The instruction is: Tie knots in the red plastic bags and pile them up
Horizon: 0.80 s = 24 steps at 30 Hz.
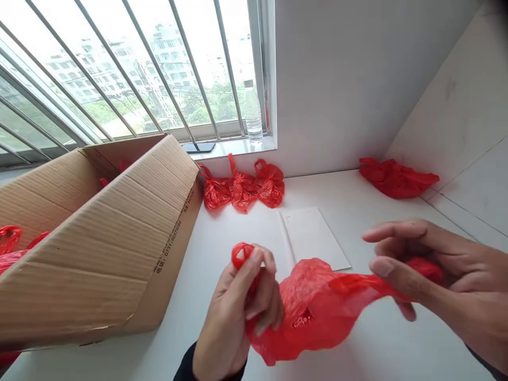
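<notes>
A red plastic bag [317, 312] is stretched between my two hands, above the white table. My left hand [246, 307] is closed around one end of it, and a small red loop sticks up between thumb and forefinger. At the right, the other end of the bag lies in my right hand [428, 270], whose fingers are curled around it while the forefinger and thumb stand apart. Something small shows through the middle of the bag, too unclear to name. Behind the bag lies a flat white booklet [313, 233].
An open cardboard box [130, 243] with red bags inside fills the left. Several tied red bags [243, 190] sit by the wall, and a loose red bag [397, 179] lies at the back right. On the windowsill are a bottle [253, 114] and a phone [199, 147].
</notes>
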Available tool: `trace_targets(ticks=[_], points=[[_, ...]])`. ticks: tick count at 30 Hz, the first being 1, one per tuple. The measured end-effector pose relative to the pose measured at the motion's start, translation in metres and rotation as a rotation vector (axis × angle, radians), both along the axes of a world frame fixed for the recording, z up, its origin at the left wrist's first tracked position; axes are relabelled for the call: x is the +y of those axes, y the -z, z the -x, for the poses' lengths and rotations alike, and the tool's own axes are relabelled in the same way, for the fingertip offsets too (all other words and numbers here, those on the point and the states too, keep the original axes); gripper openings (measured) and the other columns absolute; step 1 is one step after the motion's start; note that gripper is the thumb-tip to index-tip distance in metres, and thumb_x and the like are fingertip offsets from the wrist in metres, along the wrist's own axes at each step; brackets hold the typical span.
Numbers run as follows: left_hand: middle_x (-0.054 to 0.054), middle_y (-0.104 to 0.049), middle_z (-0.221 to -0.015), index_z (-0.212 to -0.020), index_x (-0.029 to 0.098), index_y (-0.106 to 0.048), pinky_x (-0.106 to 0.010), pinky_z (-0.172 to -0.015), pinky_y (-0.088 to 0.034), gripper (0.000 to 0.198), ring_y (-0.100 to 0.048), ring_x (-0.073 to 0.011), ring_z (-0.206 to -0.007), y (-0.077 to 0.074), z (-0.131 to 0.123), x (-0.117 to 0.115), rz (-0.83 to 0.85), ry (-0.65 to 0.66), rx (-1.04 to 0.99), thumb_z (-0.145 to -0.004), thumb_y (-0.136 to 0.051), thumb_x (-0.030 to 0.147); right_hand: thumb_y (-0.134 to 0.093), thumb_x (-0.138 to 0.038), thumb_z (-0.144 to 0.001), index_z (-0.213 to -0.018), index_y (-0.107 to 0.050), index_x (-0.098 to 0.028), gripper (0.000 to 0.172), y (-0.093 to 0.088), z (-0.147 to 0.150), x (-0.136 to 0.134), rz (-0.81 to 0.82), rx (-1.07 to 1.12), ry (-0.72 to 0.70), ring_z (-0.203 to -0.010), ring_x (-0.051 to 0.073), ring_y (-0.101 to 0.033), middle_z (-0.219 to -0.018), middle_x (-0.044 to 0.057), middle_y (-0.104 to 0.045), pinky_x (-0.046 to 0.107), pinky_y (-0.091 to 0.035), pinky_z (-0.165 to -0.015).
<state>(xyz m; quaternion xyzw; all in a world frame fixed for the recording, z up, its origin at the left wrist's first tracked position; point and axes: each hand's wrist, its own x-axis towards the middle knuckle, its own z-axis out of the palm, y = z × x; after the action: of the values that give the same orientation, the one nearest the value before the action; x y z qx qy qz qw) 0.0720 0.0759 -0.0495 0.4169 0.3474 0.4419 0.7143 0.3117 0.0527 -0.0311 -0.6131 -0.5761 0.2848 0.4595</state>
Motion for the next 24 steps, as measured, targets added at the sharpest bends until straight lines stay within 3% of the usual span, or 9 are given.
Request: trace_targets(ticks=[2,4,6,8,12,16,20,22,24], points=[[0.011,-0.034,-0.055,-0.101,0.024,-0.051,-0.018,-0.049,-0.036,0.013,-0.032,-0.0061,-0.045,-0.005,-0.011,0.004,-0.011,0.063,0.191,-0.098,-0.052,0.036,-0.071,-0.048,-0.085,-0.105,-0.064,-0.031,0.027,-0.004,0.015,0.007,0.037,0.107,-0.135,-0.051,0.010,-0.061,-0.074,-0.005,-0.060,0.019,-0.057,-0.048],[0.006,-0.051,-0.071,-0.116,0.025,-0.048,-0.021,-0.058,-0.041,0.032,-0.044,-0.0097,-0.060,-0.007,-0.020,0.004,-0.124,0.159,0.397,-0.089,-0.065,0.028,-0.070,-0.041,-0.088,-0.107,-0.064,-0.032,0.022,-0.006,0.026,0.012,0.006,0.147,-0.310,-0.064,0.012,-0.068,-0.082,-0.004,-0.064,0.020,-0.061,-0.060],[0.000,-0.059,-0.088,-0.111,0.024,-0.053,-0.026,-0.066,-0.044,0.030,-0.051,-0.0142,-0.073,-0.008,-0.026,0.002,-0.324,0.240,0.562,-0.084,-0.067,0.023,-0.069,-0.034,-0.090,-0.109,-0.065,-0.033,0.019,-0.009,0.035,0.014,-0.072,0.077,-0.460,-0.076,0.013,-0.070,-0.088,-0.004,-0.068,0.020,-0.062,-0.070],[-0.002,-0.059,-0.091,-0.095,0.022,-0.058,-0.026,-0.068,-0.043,0.008,-0.052,-0.0159,-0.078,-0.008,-0.027,0.002,-0.448,0.281,0.661,-0.087,-0.059,0.024,-0.066,-0.033,-0.092,-0.112,-0.064,-0.034,0.021,-0.010,0.040,0.013,-0.172,-0.043,-0.529,-0.084,0.012,-0.069,-0.100,-0.003,-0.069,0.019,-0.060,-0.073],[0.002,-0.048,-0.070,-0.079,0.020,-0.050,-0.023,-0.058,-0.037,0.034,-0.043,-0.0118,-0.065,-0.012,-0.019,0.008,-0.352,0.374,0.579,-0.102,-0.033,0.037,-0.051,-0.030,-0.100,-0.133,-0.055,-0.032,0.033,-0.006,0.040,0.017,-0.301,-0.237,-0.518,-0.116,0.016,-0.058,-0.130,0.001,-0.058,0.024,-0.053,-0.093],[0.005,-0.034,-0.066,-0.075,0.020,-0.043,-0.022,-0.054,-0.031,0.040,-0.033,-0.0094,-0.059,-0.010,-0.008,0.016,-0.257,0.414,0.528,-0.100,-0.039,0.050,-0.052,-0.032,-0.100,-0.111,-0.064,-0.029,0.016,0.005,0.034,0.031,-0.079,-0.103,-0.643,-0.092,0.012,-0.062,-0.103,-0.001,-0.063,0.024,-0.052,-0.081],[0.001,-0.051,-0.077,-0.096,0.019,-0.061,-0.023,-0.065,-0.041,0.036,-0.048,-0.0109,-0.068,0.007,0.002,0.027,-0.049,0.458,0.367,-0.099,-0.043,0.051,-0.055,-0.035,-0.099,-0.095,-0.066,-0.029,0.013,0.011,0.029,0.036,0.000,0.006,-0.550,-0.081,0.010,-0.059,-0.089,-0.004,-0.063,0.024,-0.046,-0.073],[-0.002,-0.061,-0.084,-0.108,0.021,-0.062,-0.026,-0.070,-0.046,0.033,-0.057,-0.0130,-0.072,0.018,0.006,0.034,0.052,0.378,0.210,-0.099,-0.046,0.048,-0.055,-0.035,-0.099,-0.093,-0.065,-0.029,0.013,0.013,0.027,0.034,0.028,0.024,-0.496,-0.079,0.011,-0.058,-0.087,-0.005,-0.063,0.025,-0.045,-0.072],[-0.004,-0.066,-0.085,-0.104,0.019,-0.065,-0.027,-0.071,-0.047,0.029,-0.061,-0.0145,-0.074,0.025,0.008,0.037,0.060,0.295,0.147,-0.097,-0.053,0.045,-0.056,-0.036,-0.099,-0.092,-0.066,-0.030,0.014,0.017,0.027,0.031,0.078,0.019,-0.550,-0.077,0.011,-0.058,-0.087,-0.005,-0.064,0.025,-0.045,-0.071]])
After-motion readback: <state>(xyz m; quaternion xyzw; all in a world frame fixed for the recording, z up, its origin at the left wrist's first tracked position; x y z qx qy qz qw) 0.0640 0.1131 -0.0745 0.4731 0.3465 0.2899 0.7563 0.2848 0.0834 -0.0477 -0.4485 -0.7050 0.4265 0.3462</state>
